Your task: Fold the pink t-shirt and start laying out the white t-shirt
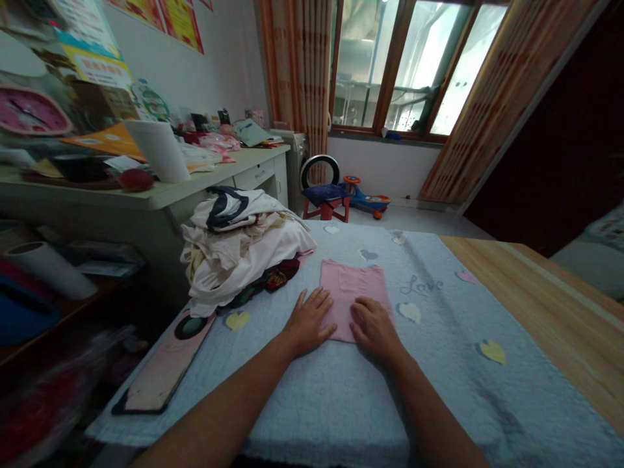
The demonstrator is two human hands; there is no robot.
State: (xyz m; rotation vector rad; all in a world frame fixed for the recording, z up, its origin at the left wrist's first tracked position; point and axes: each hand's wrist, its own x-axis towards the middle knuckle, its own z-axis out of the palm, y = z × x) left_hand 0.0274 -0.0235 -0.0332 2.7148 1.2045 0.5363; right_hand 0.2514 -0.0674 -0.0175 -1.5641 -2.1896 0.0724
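A pink piece of fabric, folded into a rough rectangle [358, 276], lies flat on the blue cloth in front of me. My left hand [310, 322] rests palm down on its left edge, fingers stretched out and slightly spread. Over the lower right part of the pink fabric lies my right hand [375, 330], its fingers bent and its thumb held apart, with nothing visibly gripped. Fine creases run across the fabric's upper half. Part of its lower area is hidden under both hands.
A heap of crumpled clothes [244, 240] sits left on the blue cloth [439, 364], beside a phone-shaped pink case [168, 367]. Bare wooden tabletop [546, 292] shows at right. A cluttered desk [214, 179] stands left; a blue ride-on toy [368, 197] is on the floor beyond.
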